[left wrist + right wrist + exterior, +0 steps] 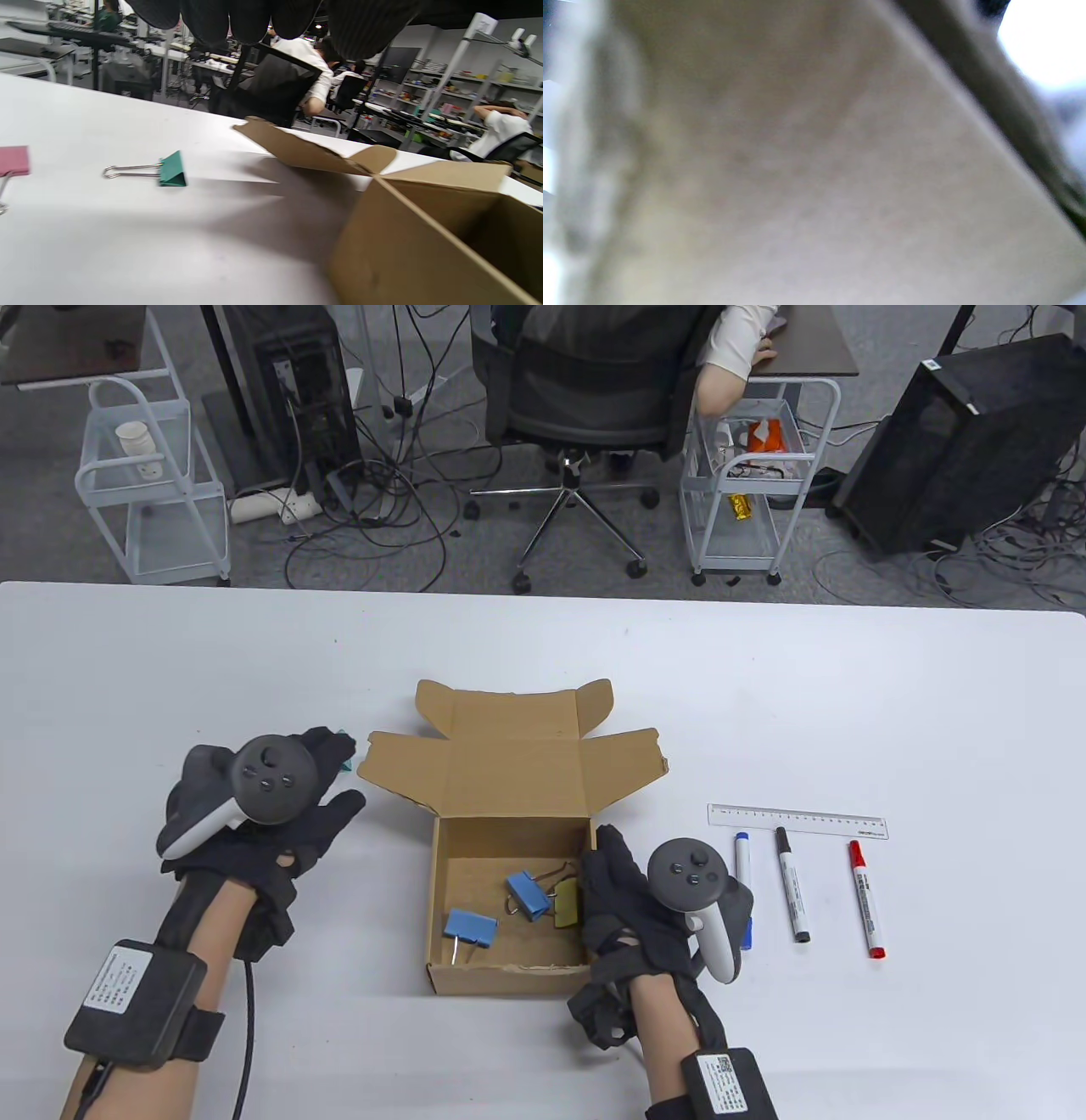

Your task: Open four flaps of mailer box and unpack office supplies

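The brown mailer box (509,977) stands open at the table's middle, its lid and flaps (509,746) folded back. Inside lie two blue binder clips (469,927) (528,895) and a yellow one (566,904). My right hand (607,865) lies over the box's right wall, fingers by the yellow clip. The right wrist view shows only blurred cardboard (814,169), so its grip is hidden. My left hand (339,780) hovers left of the box, fingers spread and empty. Below it a green binder clip (172,169) lies on the table, beside the box (403,237).
A pink binder clip (13,160) lies at the left wrist view's left edge. Right of the box lie a clear ruler (797,820) and blue (743,857), black (792,895) and red (865,899) markers. An office chair and carts stand beyond the table's far edge.
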Available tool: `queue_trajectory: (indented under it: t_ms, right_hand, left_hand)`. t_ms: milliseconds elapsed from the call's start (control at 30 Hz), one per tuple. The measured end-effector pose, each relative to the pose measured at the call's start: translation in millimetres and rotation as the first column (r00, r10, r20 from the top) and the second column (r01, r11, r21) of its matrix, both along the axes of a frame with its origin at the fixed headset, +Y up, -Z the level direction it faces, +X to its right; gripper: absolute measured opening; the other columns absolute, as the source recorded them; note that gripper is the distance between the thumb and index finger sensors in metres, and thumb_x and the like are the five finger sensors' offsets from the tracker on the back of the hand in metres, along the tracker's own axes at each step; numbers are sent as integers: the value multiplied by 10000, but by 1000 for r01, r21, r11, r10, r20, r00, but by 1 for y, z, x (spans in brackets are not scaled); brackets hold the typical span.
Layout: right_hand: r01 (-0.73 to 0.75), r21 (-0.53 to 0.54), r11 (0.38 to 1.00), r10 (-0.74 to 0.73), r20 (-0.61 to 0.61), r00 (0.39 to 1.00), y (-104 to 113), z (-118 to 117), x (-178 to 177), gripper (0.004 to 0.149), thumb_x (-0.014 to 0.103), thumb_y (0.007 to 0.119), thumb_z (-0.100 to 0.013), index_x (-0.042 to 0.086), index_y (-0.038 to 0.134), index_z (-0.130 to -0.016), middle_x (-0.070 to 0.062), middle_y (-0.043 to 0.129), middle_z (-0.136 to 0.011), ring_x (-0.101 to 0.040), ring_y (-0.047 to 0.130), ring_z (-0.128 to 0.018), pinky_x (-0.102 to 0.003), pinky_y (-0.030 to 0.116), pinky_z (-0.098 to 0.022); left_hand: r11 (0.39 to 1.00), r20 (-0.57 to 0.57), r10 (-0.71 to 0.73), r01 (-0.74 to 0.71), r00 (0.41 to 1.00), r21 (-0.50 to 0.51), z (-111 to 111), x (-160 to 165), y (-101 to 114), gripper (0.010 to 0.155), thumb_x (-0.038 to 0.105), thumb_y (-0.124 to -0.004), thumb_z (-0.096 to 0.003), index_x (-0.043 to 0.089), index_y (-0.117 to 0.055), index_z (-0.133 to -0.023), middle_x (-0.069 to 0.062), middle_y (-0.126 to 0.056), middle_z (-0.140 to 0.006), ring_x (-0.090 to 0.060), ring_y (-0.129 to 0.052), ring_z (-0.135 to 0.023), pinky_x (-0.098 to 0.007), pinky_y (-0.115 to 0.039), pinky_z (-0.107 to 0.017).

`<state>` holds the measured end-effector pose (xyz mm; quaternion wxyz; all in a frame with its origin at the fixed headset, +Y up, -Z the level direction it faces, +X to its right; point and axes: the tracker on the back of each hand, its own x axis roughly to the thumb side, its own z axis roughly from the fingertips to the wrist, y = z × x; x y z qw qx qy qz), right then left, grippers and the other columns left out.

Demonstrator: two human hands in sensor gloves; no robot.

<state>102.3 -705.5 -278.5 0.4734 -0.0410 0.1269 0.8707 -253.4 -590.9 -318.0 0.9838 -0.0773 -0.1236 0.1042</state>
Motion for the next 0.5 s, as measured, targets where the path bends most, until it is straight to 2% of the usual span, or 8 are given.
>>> queue_trajectory:
  t_ms: [267, 500]
  right_hand:
    - [53, -15, 998, -53, 1, 999, -3, 0, 2, 648, 427, 459, -655, 53, 351, -1173, -318, 533, -1194, -579, 688, -980, -704, 602, -702]
    - [71, -22, 997, -71, -1, 998, -4, 1, 2, 650, 431, 453, -655, 56, 343, -1175, -323, 519, -1197, -584, 675, -985, -705, 597, -704]
  left_hand:
    - [995, 182, -100, 98, 978, 21, 36, 86, 17, 714, 502, -740, -565, 179, -477, -1145, -116, -509, -1232, -402, -581, -1156, -571, -584, -798]
    - [989, 239, -141, 148, 961, -10, 41, 134, 12, 722, 509, -741, -565, 179, -472, -1148, -119, -505, -1235, -405, -588, -1158, -577, -617, -789]
